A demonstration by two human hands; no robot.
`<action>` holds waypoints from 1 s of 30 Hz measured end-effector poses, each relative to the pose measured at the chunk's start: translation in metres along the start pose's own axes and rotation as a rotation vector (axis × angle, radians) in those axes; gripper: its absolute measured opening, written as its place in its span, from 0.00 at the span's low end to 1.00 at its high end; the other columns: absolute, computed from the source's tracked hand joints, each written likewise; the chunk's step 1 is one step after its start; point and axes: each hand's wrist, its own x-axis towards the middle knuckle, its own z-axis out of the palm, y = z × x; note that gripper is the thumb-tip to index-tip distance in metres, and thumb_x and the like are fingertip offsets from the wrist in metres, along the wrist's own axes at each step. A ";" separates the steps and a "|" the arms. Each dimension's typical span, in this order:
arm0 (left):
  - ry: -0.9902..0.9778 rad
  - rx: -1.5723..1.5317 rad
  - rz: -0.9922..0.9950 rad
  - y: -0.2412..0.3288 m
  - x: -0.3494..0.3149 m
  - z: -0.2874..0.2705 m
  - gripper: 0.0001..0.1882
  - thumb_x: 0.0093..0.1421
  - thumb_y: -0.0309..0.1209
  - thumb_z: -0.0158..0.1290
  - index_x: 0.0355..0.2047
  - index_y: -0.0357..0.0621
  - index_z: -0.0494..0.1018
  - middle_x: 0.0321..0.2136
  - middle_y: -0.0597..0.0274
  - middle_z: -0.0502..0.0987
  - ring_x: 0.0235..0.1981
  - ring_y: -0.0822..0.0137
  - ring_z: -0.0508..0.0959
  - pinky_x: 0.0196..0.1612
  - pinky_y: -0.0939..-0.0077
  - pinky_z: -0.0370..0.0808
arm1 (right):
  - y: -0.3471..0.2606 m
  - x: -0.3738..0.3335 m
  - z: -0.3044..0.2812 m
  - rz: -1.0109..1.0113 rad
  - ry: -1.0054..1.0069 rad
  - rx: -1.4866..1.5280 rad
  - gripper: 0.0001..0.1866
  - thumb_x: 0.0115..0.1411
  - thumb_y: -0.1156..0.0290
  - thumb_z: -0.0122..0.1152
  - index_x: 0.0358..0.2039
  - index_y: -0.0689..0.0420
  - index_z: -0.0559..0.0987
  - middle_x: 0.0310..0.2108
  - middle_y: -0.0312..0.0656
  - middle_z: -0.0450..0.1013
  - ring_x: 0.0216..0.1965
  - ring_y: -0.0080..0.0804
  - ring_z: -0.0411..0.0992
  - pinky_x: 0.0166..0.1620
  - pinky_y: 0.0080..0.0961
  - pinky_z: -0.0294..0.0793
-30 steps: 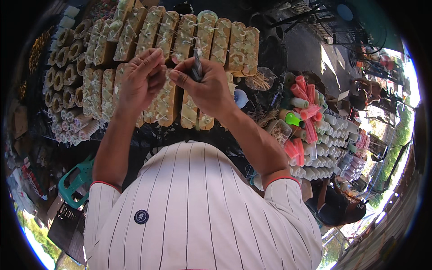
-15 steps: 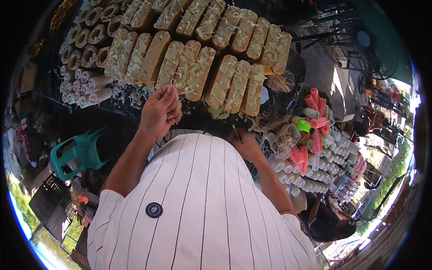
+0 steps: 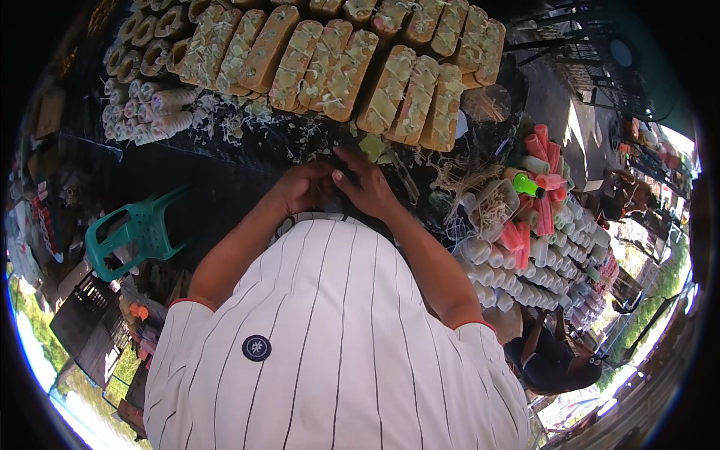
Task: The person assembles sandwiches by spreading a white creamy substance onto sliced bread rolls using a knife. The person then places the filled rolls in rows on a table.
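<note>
My left hand is in front of the table, its fingers curled together. Whatever it may be pinching is too small to make out. Close on its right, my right hand reaches toward its fingertips with thumb and forefinger spread apart, and nothing shows in it. Beyond both hands are rows of long tan blocks coated with pale greenish drips and strands. A thin narrow tool lies on the dark table to the right of my right hand. Pale flat scraps lie just ahead of my fingers.
White ridged sticks and hollow tan tubes are stacked at the left. At right are dry fibres, pink rolls, white cylinders and a bright green piece. A green plastic chair stands left; another person is at lower right.
My left hand has come down and right, away from the blocks. My right hand has risen leftward to meet it, and the thin tool it held now lies on the table.
</note>
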 end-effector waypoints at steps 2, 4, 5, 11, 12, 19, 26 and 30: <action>-0.023 0.016 -0.041 -0.011 -0.001 -0.009 0.11 0.71 0.39 0.58 0.46 0.47 0.79 0.34 0.65 0.80 0.34 0.67 0.80 0.34 0.70 0.75 | -0.002 0.009 0.014 0.028 -0.092 0.135 0.22 0.69 0.62 0.65 0.57 0.64 0.81 0.54 0.58 0.79 0.55 0.55 0.80 0.57 0.43 0.79; -0.043 0.007 -0.065 -0.015 -0.006 -0.012 0.12 0.70 0.41 0.59 0.47 0.48 0.79 0.34 0.66 0.81 0.33 0.67 0.80 0.34 0.70 0.76 | -0.003 0.012 0.018 0.154 -0.272 0.177 0.19 0.70 0.61 0.63 0.54 0.62 0.83 0.51 0.56 0.81 0.52 0.52 0.82 0.55 0.41 0.80; -0.049 -0.006 -0.071 -0.015 -0.010 -0.014 0.13 0.70 0.42 0.59 0.47 0.48 0.79 0.33 0.67 0.81 0.32 0.68 0.80 0.34 0.71 0.76 | -0.004 0.012 0.020 0.130 -0.294 0.110 0.18 0.70 0.62 0.63 0.53 0.62 0.83 0.50 0.55 0.82 0.51 0.51 0.83 0.55 0.41 0.80; -0.019 -0.015 -0.121 -0.023 -0.005 -0.051 0.12 0.70 0.42 0.59 0.42 0.47 0.80 0.28 0.68 0.77 0.24 0.73 0.73 0.26 0.75 0.71 | -0.001 0.002 0.031 0.091 -0.212 0.012 0.14 0.68 0.70 0.65 0.51 0.62 0.83 0.47 0.52 0.83 0.48 0.49 0.84 0.53 0.39 0.81; -0.016 -0.050 -0.131 -0.018 -0.001 -0.055 0.12 0.70 0.41 0.59 0.41 0.46 0.80 0.27 0.68 0.76 0.23 0.74 0.72 0.25 0.76 0.70 | -0.006 0.006 0.032 0.052 -0.166 -0.009 0.14 0.68 0.71 0.64 0.52 0.61 0.83 0.47 0.51 0.83 0.48 0.48 0.84 0.52 0.37 0.82; 0.118 0.130 -0.101 0.031 0.005 -0.031 0.11 0.71 0.43 0.55 0.40 0.51 0.78 0.27 0.71 0.75 0.22 0.72 0.71 0.25 0.78 0.66 | 0.005 0.053 0.044 -0.125 -0.181 -0.157 0.14 0.70 0.71 0.63 0.54 0.60 0.81 0.47 0.52 0.83 0.47 0.47 0.84 0.49 0.38 0.83; 0.045 0.124 0.053 0.046 0.012 -0.041 0.11 0.73 0.38 0.52 0.41 0.45 0.78 0.34 0.64 0.80 0.30 0.68 0.77 0.27 0.72 0.69 | 0.028 0.062 0.069 0.575 0.008 0.730 0.30 0.78 0.44 0.49 0.55 0.60 0.80 0.46 0.46 0.81 0.47 0.39 0.81 0.49 0.38 0.81; 0.164 0.405 0.672 0.021 0.017 -0.052 0.17 0.75 0.35 0.49 0.57 0.39 0.76 0.46 0.58 0.81 0.45 0.64 0.81 0.50 0.70 0.77 | 0.007 0.091 0.099 0.827 0.116 0.958 0.39 0.76 0.33 0.42 0.58 0.60 0.77 0.48 0.47 0.80 0.46 0.37 0.79 0.52 0.38 0.79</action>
